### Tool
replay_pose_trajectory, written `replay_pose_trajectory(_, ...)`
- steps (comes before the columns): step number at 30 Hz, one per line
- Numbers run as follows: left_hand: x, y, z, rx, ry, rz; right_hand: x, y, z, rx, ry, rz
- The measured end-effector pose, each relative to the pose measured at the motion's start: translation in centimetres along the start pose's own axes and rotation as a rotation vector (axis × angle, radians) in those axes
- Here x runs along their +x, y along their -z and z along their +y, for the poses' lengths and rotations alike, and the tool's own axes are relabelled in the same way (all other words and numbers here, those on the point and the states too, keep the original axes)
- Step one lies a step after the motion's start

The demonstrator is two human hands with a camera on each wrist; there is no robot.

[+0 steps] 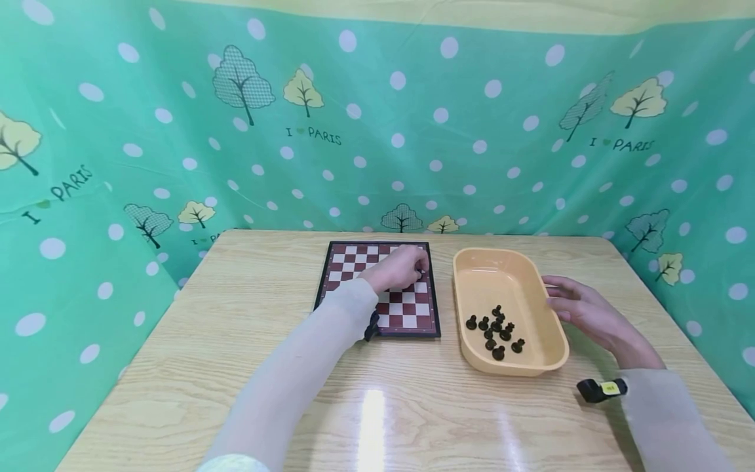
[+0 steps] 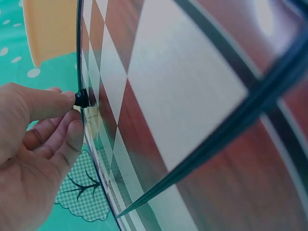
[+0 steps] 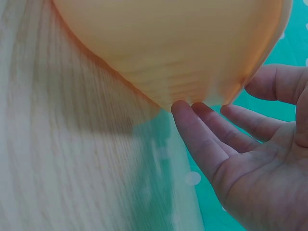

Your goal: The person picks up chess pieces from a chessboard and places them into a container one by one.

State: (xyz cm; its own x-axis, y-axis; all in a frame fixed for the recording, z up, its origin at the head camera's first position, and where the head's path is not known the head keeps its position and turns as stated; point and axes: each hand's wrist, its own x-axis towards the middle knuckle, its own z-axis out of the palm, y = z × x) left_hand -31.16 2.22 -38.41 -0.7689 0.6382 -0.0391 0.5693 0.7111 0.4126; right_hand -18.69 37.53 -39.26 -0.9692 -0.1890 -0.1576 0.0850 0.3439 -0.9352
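My left hand (image 1: 404,265) reaches over the right side of a red-brown and white chessboard (image 1: 407,308). Thumb and finger pinch a small black chess piece (image 2: 83,98), its base at the board surface in the left wrist view. At the right, my right hand (image 1: 580,311) is beside a peach plastic tray (image 1: 472,259), its fairly straight fingers (image 3: 192,130) resting along the outer wall and its thumb close to the rim. Several black chess pieces (image 1: 498,353) lie in the near half of that tray, some standing.
Both things sit on a light wood table (image 1: 248,314), with a narrow gap between board and tray. A green dotted cloth (image 1: 366,151) hangs behind and at the sides. Each wrist carries a small black camera, such as the right camera (image 1: 596,390).
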Motion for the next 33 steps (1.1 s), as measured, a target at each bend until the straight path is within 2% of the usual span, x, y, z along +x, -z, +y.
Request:
replay_pose_trajectory(13,-0.1,-0.3,0.0,0.002,-0.032,0.015,0.0,0.1,0.2,0.013,0.005,-0.005)
replay_pose_trajectory(21,-0.5,0.3,0.5,0.013,-0.061,0.029,0.0,0.1,0.2,0.019,0.017,-0.013)
replay_pose_trajectory(27,-0.7,1.0,1.4,-0.011,-0.100,0.041,0.0,0.2,0.1,0.005,0.012,-0.011)
replay_pose_trajectory(33,-0.6,1.9,3.4,0.015,-0.179,0.060,0.1,0.2,0.1,-0.026,0.000,-0.008)
